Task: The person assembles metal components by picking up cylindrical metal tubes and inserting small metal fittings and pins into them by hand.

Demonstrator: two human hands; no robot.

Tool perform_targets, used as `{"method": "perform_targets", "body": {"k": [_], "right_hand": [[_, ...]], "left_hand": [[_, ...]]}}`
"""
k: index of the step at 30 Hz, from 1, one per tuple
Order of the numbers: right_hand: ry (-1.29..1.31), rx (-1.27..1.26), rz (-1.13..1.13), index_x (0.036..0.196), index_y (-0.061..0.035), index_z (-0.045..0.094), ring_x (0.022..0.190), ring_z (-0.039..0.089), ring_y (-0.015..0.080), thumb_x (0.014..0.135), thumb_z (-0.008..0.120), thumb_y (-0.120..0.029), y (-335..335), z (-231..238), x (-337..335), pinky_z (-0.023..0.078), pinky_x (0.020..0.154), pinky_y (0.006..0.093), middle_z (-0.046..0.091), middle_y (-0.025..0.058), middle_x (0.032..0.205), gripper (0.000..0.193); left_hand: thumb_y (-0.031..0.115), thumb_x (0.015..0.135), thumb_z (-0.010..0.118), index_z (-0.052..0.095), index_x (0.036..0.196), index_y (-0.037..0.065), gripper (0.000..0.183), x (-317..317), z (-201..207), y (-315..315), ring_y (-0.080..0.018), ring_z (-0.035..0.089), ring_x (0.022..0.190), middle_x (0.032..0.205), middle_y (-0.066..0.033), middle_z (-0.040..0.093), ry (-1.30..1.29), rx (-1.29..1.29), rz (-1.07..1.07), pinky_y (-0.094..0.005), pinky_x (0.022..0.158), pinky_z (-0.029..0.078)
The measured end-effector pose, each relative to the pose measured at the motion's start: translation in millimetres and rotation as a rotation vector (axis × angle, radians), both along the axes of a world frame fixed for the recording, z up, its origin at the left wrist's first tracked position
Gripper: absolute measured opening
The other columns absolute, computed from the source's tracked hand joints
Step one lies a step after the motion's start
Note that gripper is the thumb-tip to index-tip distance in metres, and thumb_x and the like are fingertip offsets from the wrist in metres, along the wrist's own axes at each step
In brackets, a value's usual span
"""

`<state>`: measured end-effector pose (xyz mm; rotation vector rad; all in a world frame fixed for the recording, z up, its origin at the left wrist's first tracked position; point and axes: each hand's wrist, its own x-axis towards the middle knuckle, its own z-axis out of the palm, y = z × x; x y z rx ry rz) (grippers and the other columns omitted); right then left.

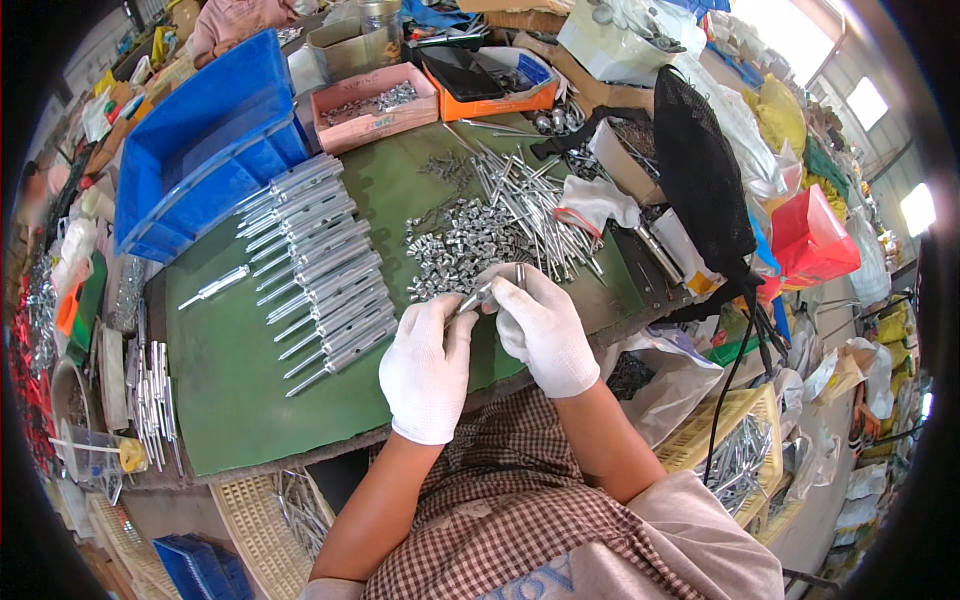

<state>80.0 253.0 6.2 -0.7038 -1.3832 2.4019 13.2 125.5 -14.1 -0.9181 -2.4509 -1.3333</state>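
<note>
White knit gloves cover both hands, which meet over the near edge of the green mat (pixel 240 400). My left hand (pixel 428 375) is closed, thumb and fingertips pinching a small shiny metal part (pixel 476 298). Close beside it, my right hand (pixel 548 335) is curled, with a short metal cylinder (pixel 520 274) showing between its fingers. Just beyond lies a heap of small silver metal fittings (pixel 460 250), and past that a pile of long thin metal rods (pixel 535 205). Left of the hands, several tube-and-rod assemblies (pixel 335 290) lie in an overlapping row. One assembly (pixel 215 287) lies apart.
A blue plastic bin (pixel 210 150) stands at the far left. Along the back are a pink box (pixel 375 105) and an orange box (pixel 490 85) of small parts. A black mesh bag (pixel 700 170) hangs at right. Yellow crates (pixel 735 440) sit below the table.
</note>
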Motion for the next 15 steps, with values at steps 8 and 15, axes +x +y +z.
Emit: {"method": "perform_targets", "body": {"k": [8,15], "right_hand": [[0.002,-0.005,-0.013,0.114,-0.0047,0.060,0.050,0.039,0.0015,0.104,0.056,-0.015,0.7,-1.5,0.6,0.028,0.042,0.0193,0.059,0.0000,0.084,0.015],[0.013,-0.011,-0.012,0.114,-0.0043,0.060,0.050,0.039,0.0014,0.105,0.056,-0.015,0.6,-3.3,1.3,0.028,0.042,0.0192,0.060,0.0004,0.085,0.015]], "left_hand": [[0.018,0.090,0.074,0.069,0.107,0.013,0.018,0.5,-0.4,-0.7,-0.0302,0.069,0.076,0.093,-0.0102,0.069,-0.020,0.013,-0.009,-0.0386,0.066,0.055],[0.014,0.091,0.074,0.068,0.109,0.007,0.020,2.7,2.6,-2.5,-0.0269,0.069,0.081,0.095,-0.0117,0.069,-0.082,-0.025,-0.017,-0.0354,0.073,0.056]]}}
